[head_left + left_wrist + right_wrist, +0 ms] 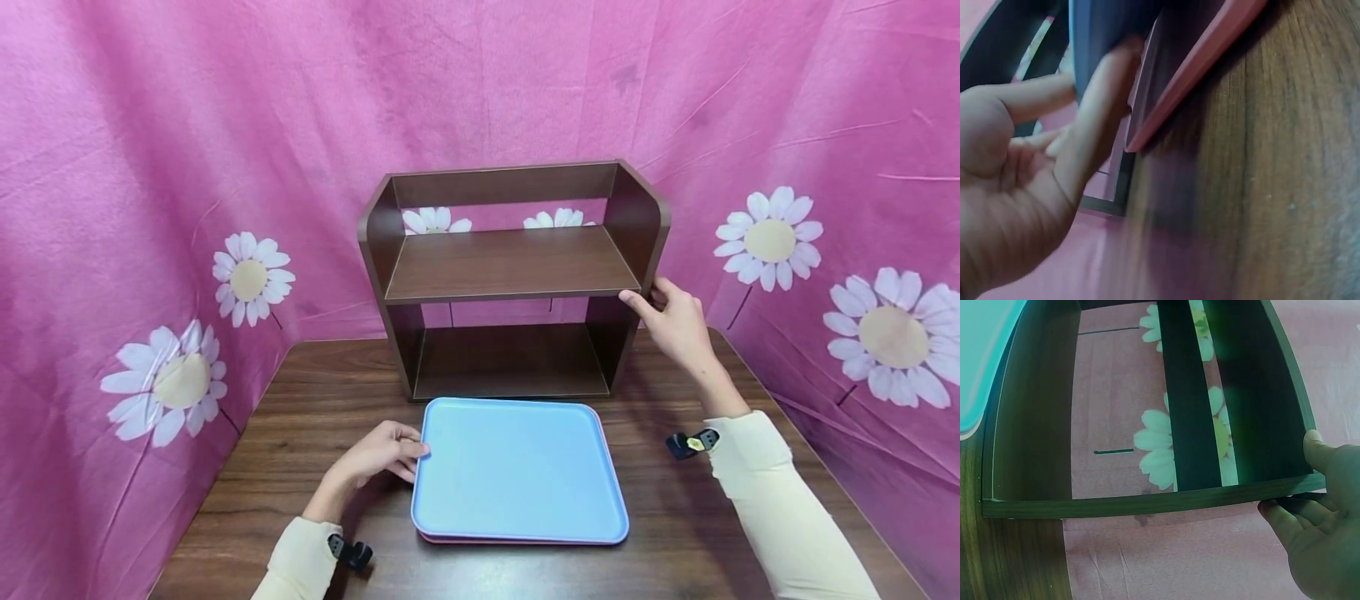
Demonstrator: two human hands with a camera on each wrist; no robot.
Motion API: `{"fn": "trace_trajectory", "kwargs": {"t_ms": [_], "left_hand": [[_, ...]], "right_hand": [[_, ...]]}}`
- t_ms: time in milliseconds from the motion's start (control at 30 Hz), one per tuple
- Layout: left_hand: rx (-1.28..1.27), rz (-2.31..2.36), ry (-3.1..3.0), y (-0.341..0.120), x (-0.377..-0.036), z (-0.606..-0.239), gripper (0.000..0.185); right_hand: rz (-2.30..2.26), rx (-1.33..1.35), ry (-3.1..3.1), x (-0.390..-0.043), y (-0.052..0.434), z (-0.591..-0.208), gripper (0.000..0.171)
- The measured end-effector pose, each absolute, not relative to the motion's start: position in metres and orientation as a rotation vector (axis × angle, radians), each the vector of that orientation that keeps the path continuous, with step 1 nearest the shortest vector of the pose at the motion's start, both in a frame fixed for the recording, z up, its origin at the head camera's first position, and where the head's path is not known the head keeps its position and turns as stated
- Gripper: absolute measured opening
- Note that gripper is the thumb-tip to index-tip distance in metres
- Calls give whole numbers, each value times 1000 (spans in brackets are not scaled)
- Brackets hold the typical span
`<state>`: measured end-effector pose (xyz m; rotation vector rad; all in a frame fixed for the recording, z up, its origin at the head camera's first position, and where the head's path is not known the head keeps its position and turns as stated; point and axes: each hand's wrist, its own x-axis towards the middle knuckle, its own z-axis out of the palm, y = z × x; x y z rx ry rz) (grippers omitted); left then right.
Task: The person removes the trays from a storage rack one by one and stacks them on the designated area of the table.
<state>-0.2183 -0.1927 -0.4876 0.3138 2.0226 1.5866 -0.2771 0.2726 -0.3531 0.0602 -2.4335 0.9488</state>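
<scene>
My left hand [377, 457] pinches the left edge of a light blue rectangular tray [517, 471], thumb above and fingers underneath. Below it lies a pink tray [1192, 75], mostly hidden by the blue one; in the left wrist view a gap shows between the two at that edge. Behind the trays stands a dark brown two-tier wooden shelf [510, 265]. With my right hand [675, 327] I grip its right side panel [1166, 501], the thumb at the front edge and the fingers round the outer face.
Trays and shelf are on a brown wood-grain table [330, 392]. A pink cloth [300, 108] with large white daisies hangs close behind the shelf and along both sides. Both shelf levels have open gaps at the back.
</scene>
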Motion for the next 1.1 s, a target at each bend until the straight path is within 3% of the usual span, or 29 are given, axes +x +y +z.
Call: {"fn": "trace_trajectory", "kwargs": {"t_ms": [533, 1100], "left_hand": [[225, 1377, 2444, -179, -208, -484, 13], [216, 1376, 2348, -184, -208, -491, 20]], "right_hand": [[932, 74, -2426, -279, 273, -353, 42], [934, 88, -2418, -280, 274, -355, 42]]}}
